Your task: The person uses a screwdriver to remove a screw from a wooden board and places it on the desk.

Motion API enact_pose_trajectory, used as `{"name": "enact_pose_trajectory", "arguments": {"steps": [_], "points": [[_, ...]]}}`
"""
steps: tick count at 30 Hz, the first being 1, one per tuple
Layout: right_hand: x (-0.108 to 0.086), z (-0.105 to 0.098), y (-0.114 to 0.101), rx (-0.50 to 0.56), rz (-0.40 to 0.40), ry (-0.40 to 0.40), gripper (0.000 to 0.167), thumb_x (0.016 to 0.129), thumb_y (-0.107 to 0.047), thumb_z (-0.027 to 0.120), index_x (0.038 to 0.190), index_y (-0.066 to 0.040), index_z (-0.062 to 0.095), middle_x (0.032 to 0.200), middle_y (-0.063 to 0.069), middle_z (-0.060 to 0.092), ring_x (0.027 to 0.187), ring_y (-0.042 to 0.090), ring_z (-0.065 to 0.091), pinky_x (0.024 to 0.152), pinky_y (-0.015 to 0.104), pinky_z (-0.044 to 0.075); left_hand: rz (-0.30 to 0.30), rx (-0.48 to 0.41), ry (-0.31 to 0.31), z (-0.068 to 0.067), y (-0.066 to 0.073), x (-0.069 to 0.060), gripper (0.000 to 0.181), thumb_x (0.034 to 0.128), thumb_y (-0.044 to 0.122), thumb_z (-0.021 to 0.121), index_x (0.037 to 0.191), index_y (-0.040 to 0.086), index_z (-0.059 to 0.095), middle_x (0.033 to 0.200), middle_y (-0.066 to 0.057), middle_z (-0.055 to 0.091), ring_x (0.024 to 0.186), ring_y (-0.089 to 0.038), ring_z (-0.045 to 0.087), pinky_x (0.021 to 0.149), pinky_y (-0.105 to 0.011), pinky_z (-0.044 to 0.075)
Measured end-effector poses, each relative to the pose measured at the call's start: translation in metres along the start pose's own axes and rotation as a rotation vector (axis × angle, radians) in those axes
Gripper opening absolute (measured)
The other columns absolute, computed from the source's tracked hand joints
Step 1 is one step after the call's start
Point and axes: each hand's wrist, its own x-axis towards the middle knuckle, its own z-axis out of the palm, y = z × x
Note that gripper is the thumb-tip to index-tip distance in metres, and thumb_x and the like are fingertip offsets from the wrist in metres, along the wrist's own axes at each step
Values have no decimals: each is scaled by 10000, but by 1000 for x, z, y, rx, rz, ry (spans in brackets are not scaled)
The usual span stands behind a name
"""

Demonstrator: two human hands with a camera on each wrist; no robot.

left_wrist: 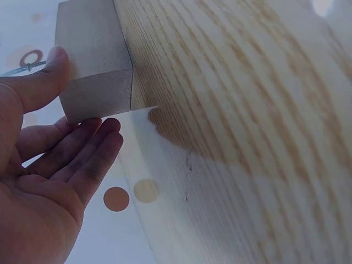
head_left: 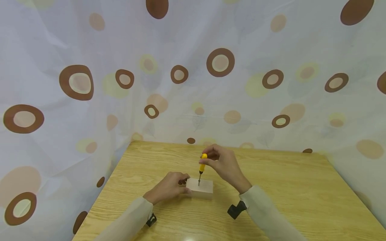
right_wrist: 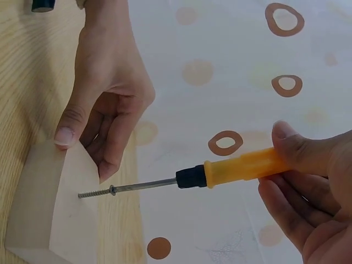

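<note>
Thumb and fingers of the right hand [head_left: 224,164] pinch the driver [right_wrist: 236,169] by its yellow handle, while those of the left hand [head_left: 169,187] grip the left end of the block [head_left: 200,193] on the table [head_left: 280,187], a spotted curtain [head_left: 193,36] behind. We see the driver's tip meeting a screw [right_wrist: 94,193] upright in the block's top, much thread showing; we judge it best to turn with shaft and screw in one line, pressing steadily, the block held firm

both sleeves [head_left: 268,214] are long, plain and off-white, with a blocky black device [head_left: 236,210] by each cuff [head_left: 248,193].
</note>
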Motion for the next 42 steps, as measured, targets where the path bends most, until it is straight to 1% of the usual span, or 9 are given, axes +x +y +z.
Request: {"name": "enact_pose_trajectory", "arguments": {"steps": [6, 13, 18, 21, 24, 27, 30, 34, 42], "points": [[2, -4, -1, 17, -28, -40, 185, 901, -124, 802, 1080, -158, 773, 1044, -49, 740, 889, 170, 700, 793, 340, 596, -11, 2, 4, -1, 2, 0, 521, 908, 353, 794, 1293, 20, 686, 1141, -32, 720, 987, -152, 684, 844, -284, 567], [2, -4, 0, 10, -31, -68, 241, 938, -115, 764, 1177, -144, 768, 1057, 4, 745, 849, 183, 717, 751, 318, 597, 1, 3, -5, -1, 2, 0, 549, 906, 351, 793, 1304, -8, 672, 1174, -68, 716, 996, -172, 689, 846, -281, 571], [0, -2, 1, 2, -11, -27, 270, 893, -177, 816, 1155, -148, 760, 992, -31, 755, 814, 120, 721, 736, 301, 594, 4, 11, -4, -1, 1, 1, 533, 908, 353, 790, 1294, 3, 680, 1159, -54, 719, 990, -160, 688, 840, -274, 569], [-1, -2, 1, 0, 1, -10, 277, 882, -170, 825, 1145, -140, 743, 998, -43, 764, 833, 77, 723, 756, 305, 595, 0, 12, -2, 0, 2, 2, 525, 910, 351, 791, 1291, 6, 683, 1134, -39, 722, 981, -149, 685, 831, -271, 567], [-2, -3, 0, 1, -7, -30, 250, 920, -134, 792, 1161, -131, 726, 1052, -29, 759, 878, 108, 732, 783, 317, 597, -2, 7, -3, 0, 2, 1, 540, 906, 353, 795, 1294, -4, 678, 1140, -48, 722, 984, -156, 686, 834, -280, 570], [-2, -3, 0, -10, -16, -49, 234, 957, -155, 758, 1189, -142, 729, 1076, 1, 752, 875, 127, 726, 778, 313, 594, -8, 2, -3, -1, 3, 1, 555, 907, 358, 792, 1305, -9, 671, 1168, -62, 718, 1000, -168, 687, 850, -297, 573], [-3, -2, 1, -10, -8, -18, 245, 936, -201, 782, 1176, -168, 743, 1026, -15, 750, 827, 104, 708, 750, 305, 591, -7, 6, -2, -1, 3, 1, 546, 911, 366, 789, 1304, 3, 675, 1165, -53, 716, 999, -166, 683, 849, -304, 574], [-3, -2, 3, 1, 3, 18, 264, 895, -209, 820, 1144, -152, 750, 977, -67, 746, 797, 85, 703, 728, 300, 589, -6, 12, -3, 0, 3, 1, 536, 914, 362, 788, 1303, 11, 676, 1153, -42, 717, 994, -165, 682, 842, -297, 571], [-3, 0, 2, -54, -45, 11, 246, 948, -128, 770, 1191, -109, 735, 1035, -12, 750, 893, 140, 715, 776, 337, 602, -29, 21, -4, 0, 5, 0, 552, 912, 342, 790, 1320, -7, 663, 1176, -65, 717, 1008, -178, 686, 853, -299, 573]]}}
